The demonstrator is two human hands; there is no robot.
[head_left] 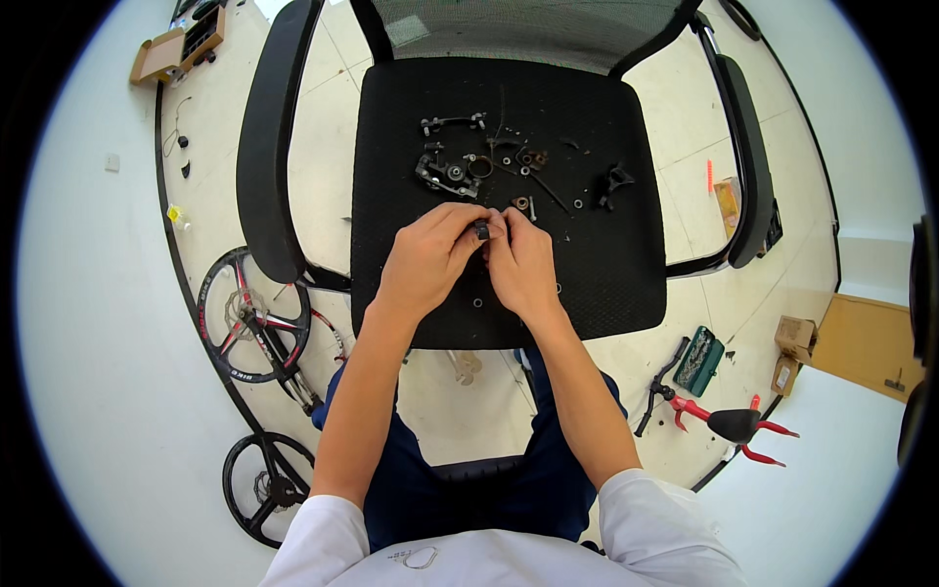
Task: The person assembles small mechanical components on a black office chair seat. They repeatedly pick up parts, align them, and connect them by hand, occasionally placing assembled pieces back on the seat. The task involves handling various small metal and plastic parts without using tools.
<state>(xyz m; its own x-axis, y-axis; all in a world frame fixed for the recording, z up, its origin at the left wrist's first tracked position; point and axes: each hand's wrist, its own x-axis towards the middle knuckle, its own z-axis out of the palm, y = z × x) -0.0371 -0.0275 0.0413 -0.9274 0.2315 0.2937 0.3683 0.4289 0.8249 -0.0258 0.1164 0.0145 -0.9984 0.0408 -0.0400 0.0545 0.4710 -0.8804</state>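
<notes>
On the floor at lower right, a green case (698, 362) lies open, packed with small silvery metal pieces. Farther right, 2 small brown cardboard boxes (795, 338) stand close to the wall. At upper left, an open carton (158, 57) has its flap folded out and black shapes inside it.

Between the 2 hands, above the near half of the black chair seat (606, 284), is a small black part (481, 230), squarish at its visible end. It sits at the fingertips of the left hand (421, 259), pinched between thumb and index finger. The right hand (521, 264) comes up just beside it, thumb and index finger drawn close; the fingers cover that spot, so I cannot tell whether they also grip something.

Rough woven fabric covers the seat, the backrest (499, 34) is fine mesh, and the armrests are smooth and black. Beyond the fingers lie a jointed black-and-silver mechanism (448, 176), a slim bracket (452, 123) with knobbed ends, a thin straight rod (551, 194), a brownish ring (480, 166), small round washers (578, 203) and, farther right, a lumpy black fitting (613, 186) with stubby arms.
</notes>
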